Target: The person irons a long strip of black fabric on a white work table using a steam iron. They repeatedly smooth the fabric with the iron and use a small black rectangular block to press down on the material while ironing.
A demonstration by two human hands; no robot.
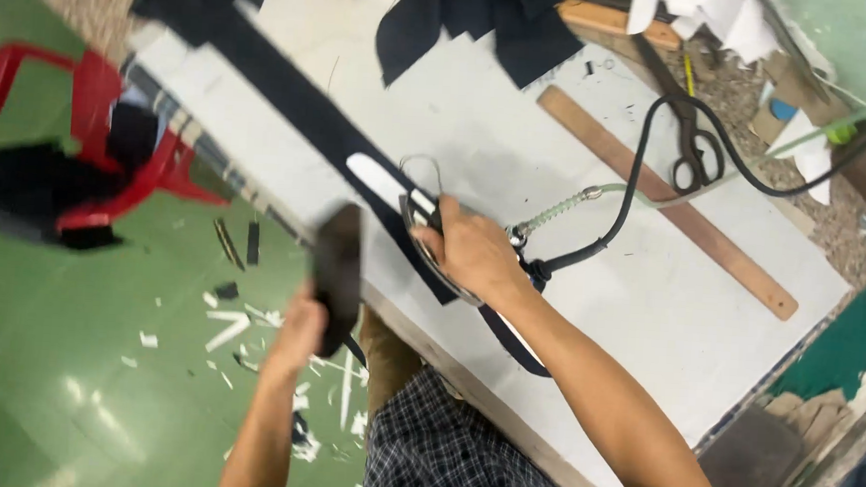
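Right hand closed on the iron atop the dark strip, strip running diagonally away; left hand grips its near end.

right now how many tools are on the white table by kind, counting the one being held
Steam iron with hose, under the right hand: 1
Long flat wooden ruler: 1
Black-handled metal scissors: 1
Total: 3 on the white table

The right hand covers most of the iron, the dark object in the left hand is blurred
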